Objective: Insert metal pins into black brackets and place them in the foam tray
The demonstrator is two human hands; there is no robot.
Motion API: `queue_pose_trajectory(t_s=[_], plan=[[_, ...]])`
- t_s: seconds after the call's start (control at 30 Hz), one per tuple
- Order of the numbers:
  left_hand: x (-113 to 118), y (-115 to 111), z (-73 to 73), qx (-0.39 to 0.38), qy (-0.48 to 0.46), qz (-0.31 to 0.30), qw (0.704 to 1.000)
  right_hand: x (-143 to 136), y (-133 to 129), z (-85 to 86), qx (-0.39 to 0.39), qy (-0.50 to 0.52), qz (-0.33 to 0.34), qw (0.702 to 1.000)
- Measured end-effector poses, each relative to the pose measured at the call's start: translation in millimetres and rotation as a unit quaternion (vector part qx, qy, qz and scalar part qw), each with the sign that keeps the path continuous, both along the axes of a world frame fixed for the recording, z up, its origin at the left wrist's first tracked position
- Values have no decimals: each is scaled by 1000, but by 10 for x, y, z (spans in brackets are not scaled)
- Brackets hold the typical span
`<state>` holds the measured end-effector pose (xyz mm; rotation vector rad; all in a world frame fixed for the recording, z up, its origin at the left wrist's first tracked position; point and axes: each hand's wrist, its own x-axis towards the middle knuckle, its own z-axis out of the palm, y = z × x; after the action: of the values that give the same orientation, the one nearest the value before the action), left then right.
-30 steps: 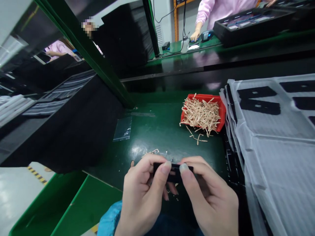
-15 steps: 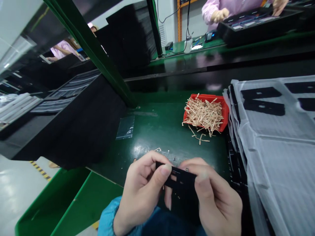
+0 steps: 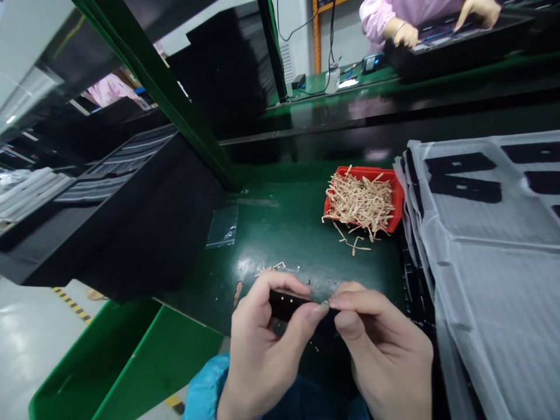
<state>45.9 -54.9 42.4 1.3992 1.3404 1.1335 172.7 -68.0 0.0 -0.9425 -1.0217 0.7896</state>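
A thin black plate (image 3: 284,303) with small holes is held in front of me, low in the head view. My left hand (image 3: 275,344) grips it, thumb on the near face and fingers behind. At the plate's right end, my right hand (image 3: 380,344) is closed, its thumb and index finger near a tiny metallic piece (image 3: 326,302) by the left thumb tip. Whether the right fingers hold the plate's edge or that small piece is hard to make out. Beyond the hands, several thin tan strips (image 3: 275,267) lie on the green table (image 3: 280,233).
A red bin (image 3: 397,204) heaped with tan strips (image 3: 361,201) stands ahead. Right of it are stacked translucent trays (image 3: 494,280) holding black plates (image 3: 466,189). A clear plastic bag (image 3: 222,226) lies left. A green bin (image 3: 126,356) sits below. Across the bench, a co-worker's hands (image 3: 405,35) work over a black box.
The plate has been tilted and turned, so its broad face with the cut-outs no longer shows. My left thumb has moved right towards my right fingertips.
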Motion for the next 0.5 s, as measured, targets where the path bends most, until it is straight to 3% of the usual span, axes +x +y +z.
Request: queue_pose_trajectory(t_s=[0.13, 0.23, 0.37, 0.5], plan=[[6, 33, -23, 43, 54, 31, 997, -5, 8, -3, 37, -30, 16, 999], [-45, 54, -18, 83, 87, 31, 992, -33, 13, -36, 54, -111, -38, 992], [-120, 40, 44, 71, 113, -4, 991, -55, 25, -94, 152, -194, -120, 962], [-152, 27, 91, 101, 150, -32, 983, -37, 31, -104, 166, -255, -110, 946]])
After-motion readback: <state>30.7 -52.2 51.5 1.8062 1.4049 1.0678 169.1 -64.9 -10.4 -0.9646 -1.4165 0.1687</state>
